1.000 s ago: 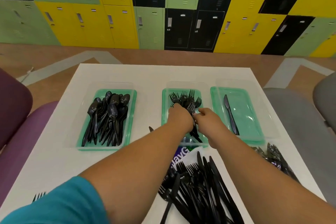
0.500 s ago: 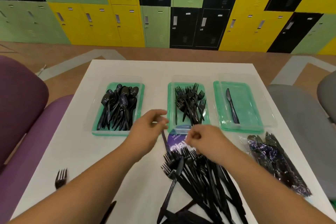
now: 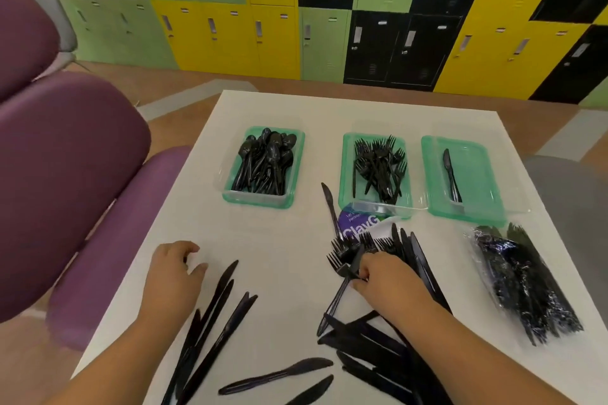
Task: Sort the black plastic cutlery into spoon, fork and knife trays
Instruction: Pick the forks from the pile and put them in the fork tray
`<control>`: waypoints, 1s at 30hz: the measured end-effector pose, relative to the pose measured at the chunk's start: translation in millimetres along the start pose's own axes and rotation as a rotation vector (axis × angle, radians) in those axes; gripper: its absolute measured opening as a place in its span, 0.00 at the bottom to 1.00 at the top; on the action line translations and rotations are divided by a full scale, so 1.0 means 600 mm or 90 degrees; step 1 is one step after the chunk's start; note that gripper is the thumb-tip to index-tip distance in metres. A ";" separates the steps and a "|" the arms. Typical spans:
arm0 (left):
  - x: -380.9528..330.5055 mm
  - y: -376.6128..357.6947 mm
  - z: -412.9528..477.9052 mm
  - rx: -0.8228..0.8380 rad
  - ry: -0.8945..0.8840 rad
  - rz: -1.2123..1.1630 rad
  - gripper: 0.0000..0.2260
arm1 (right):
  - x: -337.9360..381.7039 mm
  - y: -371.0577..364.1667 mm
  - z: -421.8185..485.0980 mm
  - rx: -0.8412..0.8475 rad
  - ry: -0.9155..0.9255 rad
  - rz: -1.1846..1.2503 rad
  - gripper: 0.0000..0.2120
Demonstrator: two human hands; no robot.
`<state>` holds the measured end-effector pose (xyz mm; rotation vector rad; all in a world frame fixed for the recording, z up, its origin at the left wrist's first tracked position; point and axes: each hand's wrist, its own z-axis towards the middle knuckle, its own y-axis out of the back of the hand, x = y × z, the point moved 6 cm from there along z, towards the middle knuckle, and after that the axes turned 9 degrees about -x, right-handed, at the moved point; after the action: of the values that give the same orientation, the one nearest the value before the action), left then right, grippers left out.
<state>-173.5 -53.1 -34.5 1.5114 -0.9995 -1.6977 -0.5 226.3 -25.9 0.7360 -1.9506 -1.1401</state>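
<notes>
Black plastic cutlery (image 3: 388,332) is mostly loose in a heap on the white counter (image 3: 289,240), near side. Right hand (image 3: 385,276) pinches a few forks (image 3: 345,260) at the necks; left hand (image 3: 172,268) hovers half-curled, holding nothing, beside stray knives (image 3: 217,316). Stuff looks light, stiff, glossy and probably slippery, so grab the thin handles. Green trays: spoons (image 3: 263,200), forks (image 3: 375,204), knives (image 3: 470,210).
</notes>
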 end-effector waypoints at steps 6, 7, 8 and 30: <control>0.056 -0.005 -0.009 0.024 0.144 0.049 0.19 | 0.011 -0.002 -0.019 -0.075 0.059 0.080 0.05; 0.055 -0.005 -0.009 0.029 0.140 0.056 0.16 | 0.021 -0.006 -0.024 -0.070 0.083 0.091 0.05; 0.052 -0.006 -0.008 0.038 0.136 0.070 0.14 | 0.030 -0.011 -0.031 -0.061 0.105 0.101 0.04; -0.168 -0.115 -0.160 0.324 0.110 -0.277 0.05 | -0.100 -0.001 -0.077 -0.213 -0.072 0.076 0.08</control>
<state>-63.9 56.4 -48.1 2.3033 -1.1220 -1.6218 71.3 250.9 -30.1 0.3790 -1.8038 -1.4127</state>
